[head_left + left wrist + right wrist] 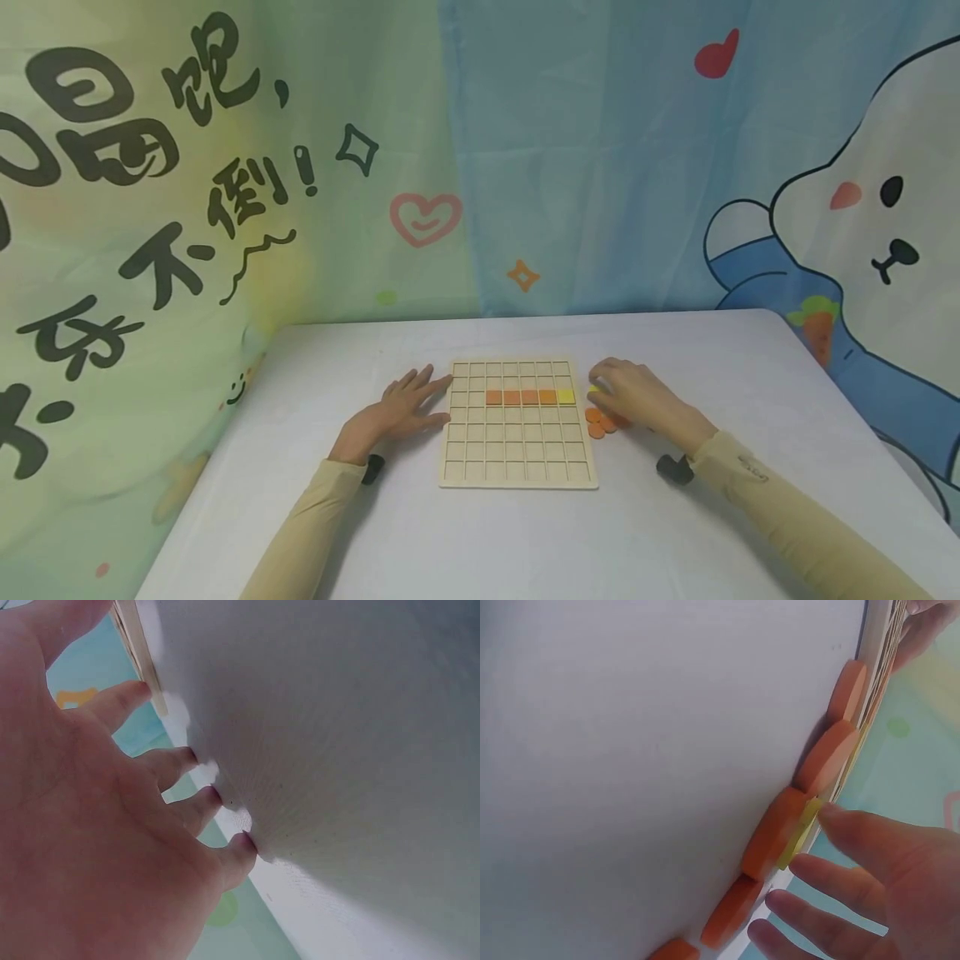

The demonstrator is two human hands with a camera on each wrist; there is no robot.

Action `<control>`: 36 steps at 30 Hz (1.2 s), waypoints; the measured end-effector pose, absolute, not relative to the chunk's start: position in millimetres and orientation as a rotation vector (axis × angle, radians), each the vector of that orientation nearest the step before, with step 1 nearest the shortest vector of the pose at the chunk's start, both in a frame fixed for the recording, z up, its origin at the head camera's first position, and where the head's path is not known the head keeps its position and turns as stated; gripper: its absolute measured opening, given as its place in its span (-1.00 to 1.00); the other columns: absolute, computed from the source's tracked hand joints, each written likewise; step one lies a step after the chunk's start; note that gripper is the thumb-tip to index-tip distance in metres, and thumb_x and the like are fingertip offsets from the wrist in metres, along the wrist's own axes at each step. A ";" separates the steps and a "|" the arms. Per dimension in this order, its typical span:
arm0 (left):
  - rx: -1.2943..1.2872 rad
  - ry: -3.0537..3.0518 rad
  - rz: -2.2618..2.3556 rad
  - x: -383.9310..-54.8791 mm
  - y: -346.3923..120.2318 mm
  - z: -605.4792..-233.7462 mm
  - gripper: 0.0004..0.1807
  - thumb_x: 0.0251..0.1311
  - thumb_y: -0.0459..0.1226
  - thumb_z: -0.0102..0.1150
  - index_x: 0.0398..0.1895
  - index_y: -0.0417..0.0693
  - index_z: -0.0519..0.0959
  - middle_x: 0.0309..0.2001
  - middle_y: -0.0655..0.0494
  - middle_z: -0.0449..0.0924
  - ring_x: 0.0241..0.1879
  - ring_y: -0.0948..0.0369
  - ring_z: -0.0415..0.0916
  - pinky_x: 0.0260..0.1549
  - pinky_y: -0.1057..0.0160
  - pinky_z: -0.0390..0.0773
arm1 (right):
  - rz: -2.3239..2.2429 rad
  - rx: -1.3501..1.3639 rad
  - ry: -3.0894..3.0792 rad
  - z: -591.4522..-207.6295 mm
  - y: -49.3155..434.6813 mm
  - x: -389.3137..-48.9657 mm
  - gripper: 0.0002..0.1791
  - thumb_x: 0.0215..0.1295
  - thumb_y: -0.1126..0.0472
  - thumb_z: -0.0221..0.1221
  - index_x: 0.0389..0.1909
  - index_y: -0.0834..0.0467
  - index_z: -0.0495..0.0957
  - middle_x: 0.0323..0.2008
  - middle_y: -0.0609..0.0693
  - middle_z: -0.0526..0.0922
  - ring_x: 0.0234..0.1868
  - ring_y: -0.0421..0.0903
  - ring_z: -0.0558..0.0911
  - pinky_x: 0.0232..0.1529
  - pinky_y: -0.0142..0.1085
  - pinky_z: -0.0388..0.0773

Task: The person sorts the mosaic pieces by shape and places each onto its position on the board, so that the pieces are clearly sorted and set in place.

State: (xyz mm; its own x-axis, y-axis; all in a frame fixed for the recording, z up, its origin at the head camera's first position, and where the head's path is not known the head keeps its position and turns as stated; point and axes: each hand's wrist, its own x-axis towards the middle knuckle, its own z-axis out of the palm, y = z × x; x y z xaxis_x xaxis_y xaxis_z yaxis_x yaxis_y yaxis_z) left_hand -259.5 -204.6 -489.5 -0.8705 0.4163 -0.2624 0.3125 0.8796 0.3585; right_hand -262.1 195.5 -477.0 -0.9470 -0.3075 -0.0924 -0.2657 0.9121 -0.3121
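A pale wooden grid board (517, 450) lies on the white table, with a row of orange square tiles (512, 397) ending in a yellow square tile (566, 397) at the right. At the board's left edge my left hand (405, 408) rests with fingers spread, thumb and index finger touching the frame. My right hand (637, 396) is just off the right edge; its thumb and index finger pinch a small yellow piece (801, 834) at its two ends. Orange round discs (772, 832) lie beside that piece, partly under the hand in the head view.
A white cloth covers the table (517, 542). Behind it hangs a printed curtain (585, 167) with cartoon drawings and lettering. Dark wrist devices (675, 469) sit below both wrists.
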 end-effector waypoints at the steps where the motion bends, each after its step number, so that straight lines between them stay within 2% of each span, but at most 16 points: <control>1: 0.545 2.718 0.439 -259.5 -204.7 -489.1 -0.20 0.40 0.20 0.00 0.61 0.27 0.05 0.65 -0.08 -0.21 0.62 -0.19 -0.30 0.55 -0.25 -0.19 | -0.446 -0.436 2.934 -477.2 196.3 -262.1 -0.56 0.37 0.04 0.23 0.15 0.21 0.58 0.23 0.21 0.57 0.23 0.19 0.54 0.30 0.18 0.46; 9: 0.561 2.720 0.463 -258.6 -204.6 -487.2 -0.21 0.40 0.17 0.02 0.61 0.21 0.08 0.64 -0.13 -0.18 0.60 -0.24 -0.27 0.52 -0.31 -0.17 | -0.402 -0.463 2.949 -477.6 199.1 -259.8 -0.59 0.32 0.05 0.31 0.06 0.20 0.61 0.16 0.20 0.61 0.14 0.16 0.59 0.24 0.15 0.52; 18: 0.527 2.703 0.469 -258.6 -203.1 -487.1 -0.20 0.39 0.20 0.02 0.61 0.29 0.05 0.65 -0.08 -0.22 0.62 -0.19 -0.32 0.54 -0.29 -0.22 | -0.413 -0.453 2.968 -477.7 200.7 -261.0 -0.64 0.31 0.06 0.31 0.01 0.19 0.62 0.14 0.19 0.62 0.03 0.10 0.61 0.20 0.12 0.55; 24: 0.535 2.710 0.464 -258.9 -203.9 -487.9 -0.20 0.39 0.20 0.02 0.61 0.28 0.05 0.65 -0.10 -0.21 0.61 -0.21 -0.30 0.53 -0.31 -0.20 | -0.407 -0.463 2.964 -475.7 199.9 -261.7 -0.64 0.32 0.04 0.30 0.02 0.17 0.61 0.15 0.17 0.62 -0.04 0.04 0.59 0.18 0.08 0.58; 30: 0.533 2.715 0.451 -259.9 -203.9 -490.3 -0.19 0.38 0.22 0.02 0.61 0.29 0.05 0.65 -0.08 -0.20 0.61 -0.20 -0.29 0.53 -0.29 -0.18 | -0.409 -0.446 2.944 -471.3 197.1 -260.8 -0.62 0.32 0.04 0.31 0.05 0.16 0.60 0.17 0.16 0.60 -0.01 0.04 0.58 0.19 0.09 0.57; 36: 0.542 2.716 0.457 -260.0 -204.5 -489.3 -0.20 0.39 0.21 0.01 0.61 0.29 0.04 0.65 -0.09 -0.21 0.61 -0.21 -0.30 0.53 -0.30 -0.20 | -0.418 -0.453 2.935 -466.3 191.8 -260.1 -0.62 0.31 0.05 0.31 0.06 0.16 0.60 0.12 0.12 0.62 -0.08 -0.01 0.55 0.11 0.01 0.62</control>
